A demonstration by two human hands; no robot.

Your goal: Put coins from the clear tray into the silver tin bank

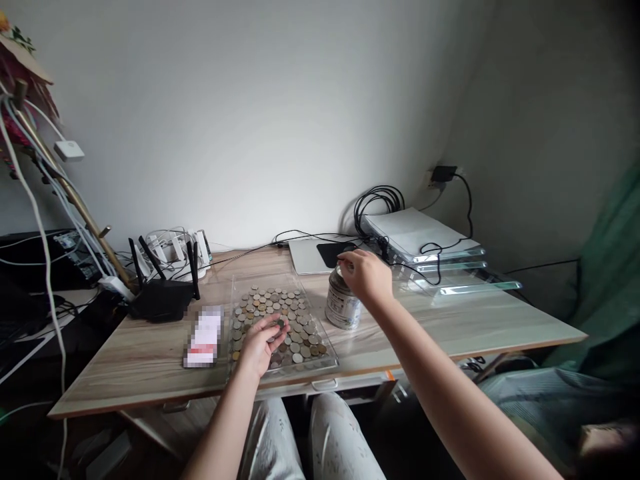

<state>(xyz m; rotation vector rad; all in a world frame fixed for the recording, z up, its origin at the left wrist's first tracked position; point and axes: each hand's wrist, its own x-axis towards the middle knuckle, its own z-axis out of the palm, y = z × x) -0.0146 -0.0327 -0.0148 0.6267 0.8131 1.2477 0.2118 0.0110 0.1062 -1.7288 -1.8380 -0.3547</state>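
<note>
– what do our hands show in the head view?

– our left hand [257, 344], fingers half curled, holds a dark coin [281, 323] near the tips; beneath and beyond those fingers, loose coins [296, 338] lie spread over a clear tray [327, 364].

– and our right hand [370, 276]?

– its fingers bend inward over the mouth of a labelled tin [343, 307], standing just below them; we cannot tell whether they grip anything.

– how might we do this well?

– we would pinch the coin lightly by its rim, left fingertips low over the tray, so a slip lands there. above the tin, we should centre the right fingers on the opening, wrist steady, without knocking its edge.
</note>
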